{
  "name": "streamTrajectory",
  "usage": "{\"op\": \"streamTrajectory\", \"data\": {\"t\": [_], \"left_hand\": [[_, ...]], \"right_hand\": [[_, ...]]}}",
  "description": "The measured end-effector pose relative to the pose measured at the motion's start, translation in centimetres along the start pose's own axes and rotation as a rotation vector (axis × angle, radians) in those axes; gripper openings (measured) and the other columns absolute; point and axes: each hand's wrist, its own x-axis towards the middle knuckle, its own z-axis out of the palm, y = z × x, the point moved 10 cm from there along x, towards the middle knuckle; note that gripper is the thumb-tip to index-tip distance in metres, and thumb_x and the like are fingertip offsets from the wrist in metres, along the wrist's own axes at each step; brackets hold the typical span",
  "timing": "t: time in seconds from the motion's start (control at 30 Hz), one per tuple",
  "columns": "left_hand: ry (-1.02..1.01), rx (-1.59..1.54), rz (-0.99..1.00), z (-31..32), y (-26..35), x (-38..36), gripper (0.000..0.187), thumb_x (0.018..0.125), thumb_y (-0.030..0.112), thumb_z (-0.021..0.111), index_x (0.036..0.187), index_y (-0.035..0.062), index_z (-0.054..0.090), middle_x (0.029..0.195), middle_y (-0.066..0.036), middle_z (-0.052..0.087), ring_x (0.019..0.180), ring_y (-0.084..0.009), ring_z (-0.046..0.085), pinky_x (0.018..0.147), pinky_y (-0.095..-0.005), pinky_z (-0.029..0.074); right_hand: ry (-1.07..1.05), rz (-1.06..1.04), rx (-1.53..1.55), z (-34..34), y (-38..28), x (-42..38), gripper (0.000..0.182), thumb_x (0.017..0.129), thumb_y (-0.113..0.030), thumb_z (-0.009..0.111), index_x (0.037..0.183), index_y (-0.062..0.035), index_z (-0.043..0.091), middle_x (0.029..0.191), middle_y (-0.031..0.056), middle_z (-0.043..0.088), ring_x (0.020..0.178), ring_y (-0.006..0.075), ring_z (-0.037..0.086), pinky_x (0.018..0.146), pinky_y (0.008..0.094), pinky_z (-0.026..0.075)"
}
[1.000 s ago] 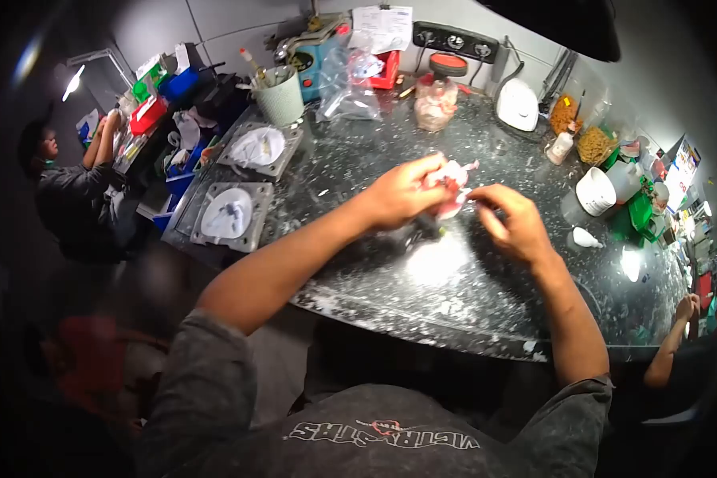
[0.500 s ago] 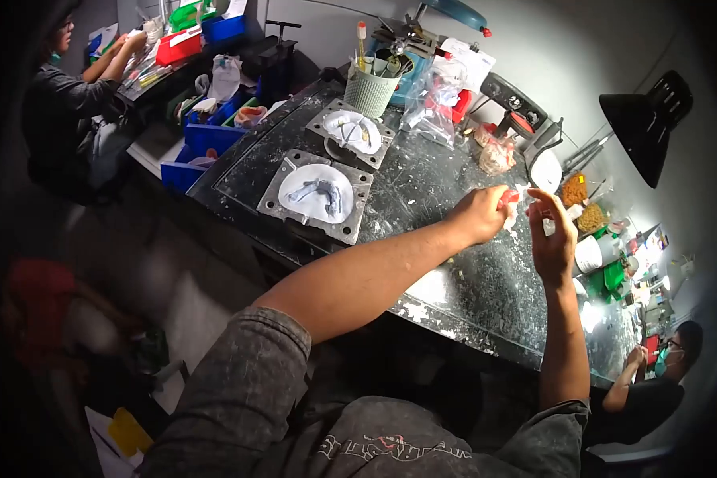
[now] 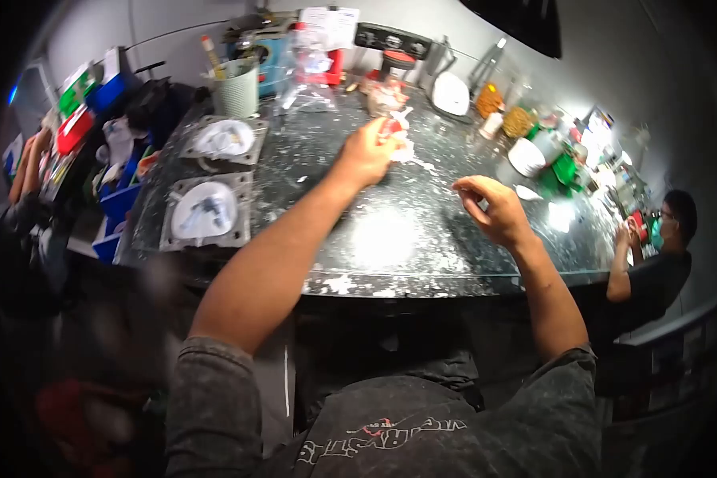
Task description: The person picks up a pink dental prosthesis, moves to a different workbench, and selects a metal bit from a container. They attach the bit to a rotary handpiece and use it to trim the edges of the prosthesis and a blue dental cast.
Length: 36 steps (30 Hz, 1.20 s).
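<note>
Out over the middle of the bench, my left hand [image 3: 366, 155] is closed on a small red piece [image 3: 390, 127], whose kind I cannot make out. Whitish, crumpled material [image 3: 403, 148] lies beside those fingers. My right hand [image 3: 494, 209] hovers over the bench to the right, apart from the left, its fingers loosely curved with a gap to the thumb and nothing visible in it. At the left of the bench are two square metal mould halves, a near one [image 3: 167, 235] and a far one [image 3: 256, 147], each filled with white plaster.
A pale cup of tools [image 3: 237, 92] stands behind the moulds, near a clear plastic bag [image 3: 307, 84]. Jars [image 3: 520, 122] and a green container [image 3: 564, 170] line the back right. Above hangs a black lamp [image 3: 526, 20]. Co-workers sit at either side, one at right [image 3: 653, 271].
My view has swung to the right. The right hand has drawn away from the left hand and back toward me, its fingers more curved. The left hand still grips the red piece.
</note>
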Motion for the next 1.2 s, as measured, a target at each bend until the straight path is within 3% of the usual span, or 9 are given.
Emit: {"op": "streamTrajectory", "data": {"t": [0.23,0.3,0.37,0.6,0.63,0.83,0.9,1.03,1.2], "left_hand": [[-0.115,0.167,-0.110,0.0,-0.8,-1.0,0.024,0.091,0.024,0.065,0.103,0.0040,0.064,0.086,-0.010,0.071,0.078,-0.0164,0.068,0.074,-0.0302,0.052],[-0.159,0.152,-0.163,-0.2,-2.5,-0.9,0.025,0.091,0.027,0.066,0.102,0.0045,0.065,0.086,-0.010,0.071,0.077,-0.0164,0.067,0.074,-0.0300,0.052],[-0.174,0.156,-0.191,-0.5,-4.7,-0.6,0.028,0.090,0.030,0.066,0.099,0.0039,0.067,0.087,-0.011,0.071,0.077,-0.0174,0.067,0.073,-0.0314,0.052],[0.190,1.036,-0.152,-3.5,1.8,-2.0,0.058,0.080,0.036,0.075,0.122,0.0009,0.056,0.118,-0.017,0.059,0.114,-0.0329,0.051,0.098,-0.0410,0.043],[0.270,1.025,0.057,-2.6,4.2,-2.2,0.065,0.077,0.037,0.078,0.126,0.0007,0.054,0.123,-0.018,0.056,0.116,-0.0336,0.050,0.100,-0.0427,0.041],[-0.212,0.585,0.159,11.2,5.2,-1.3,0.123,0.059,0.053,0.088,0.150,0.0024,0.020,0.142,-0.024,0.042,0.136,-0.0395,0.036,0.113,-0.0470,0.033],[-0.305,0.226,0.041,12.0,3.0,-0.5,0.113,0.058,0.031,0.093,0.146,0.0050,0.026,0.136,-0.021,0.048,0.125,-0.0315,0.053,0.106,-0.0405,0.042],[-0.357,0.312,0.094,12.3,2.8,-1.4,0.100,0.060,0.026,0.091,0.140,0.0058,0.035,0.130,-0.015,0.052,0.122,-0.0275,0.055,0.103,-0.0381,0.045],[-0.405,0.374,0.257,13.3,4.8,-2.3,0.095,0.063,0.023,0.090,0.140,0.0063,0.037,0.135,-0.014,0.048,0.124,-0.0302,0.052,0.103,-0.0399,0.044]], "right_hand": [[0.401,0.331,-0.622,-9.9,20.0,-1.7,0.032,0.086,-0.027,0.068,0.111,-0.0071,0.066,0.119,0.0183,0.060,0.110,0.0383,0.056,0.099,0.0420,0.043],[0.174,0.597,-0.713,-9.8,26.9,-2.6,0.036,0.083,-0.031,0.071,0.111,-0.0080,0.067,0.119,0.0192,0.058,0.108,0.0405,0.054,0.099,0.0421,0.043],[0.175,0.573,-0.560,-9.2,30.0,-2.3,0.033,0.082,-0.026,0.072,0.109,-0.0075,0.067,0.118,0.0175,0.059,0.107,0.0386,0.055,0.097,0.0425,0.044],[0.350,0.077,-0.221,-7.0,15.3,1.3,0.024,0.083,-0.016,0.070,0.103,-0.0034,0.066,0.119,0.0152,0.059,0.110,0.0357,0.056,0.096,0.0429,0.045],[0.363,-0.015,-0.178,-6.4,13.4,1.3,0.021,0.084,-0.013,0.069,0.102,-0.0035,0.066,0.119,0.0156,0.058,0.109,0.0349,0.056,0.096,0.0424,0.045],[0.164,-0.421,0.155,-3.4,6.7,-0.3,0.028,0.075,-0.004,0.075,0.101,-0.0105,0.067,0.121,0.0103,0.053,0.112,0.0318,0.053,0.094,0.0411,0.047],[0.151,-0.486,0.155,-3.1,5.8,-0.6,0.025,0.074,-0.009,0.076,0.098,-0.0119,0.069,0.122,0.0095,0.052,0.115,0.0310,0.050,0.098,0.0421,0.043],[0.169,-0.421,0.086,-4.5,6.1,-0.5,0.025,0.072,-0.016,0.076,0.097,-0.0130,0.074,0.124,0.0103,0.054,0.125,0.0290,0.042,0.108,0.0435,0.030],[0.244,-0.330,-0.007,-5.0,6.8,-0.4,0.019,0.072,-0.012,0.077,0.090,-0.0123,0.073,0.120,0.0076,0.056,0.122,0.0289,0.043,0.104,0.0405,0.035]]}}
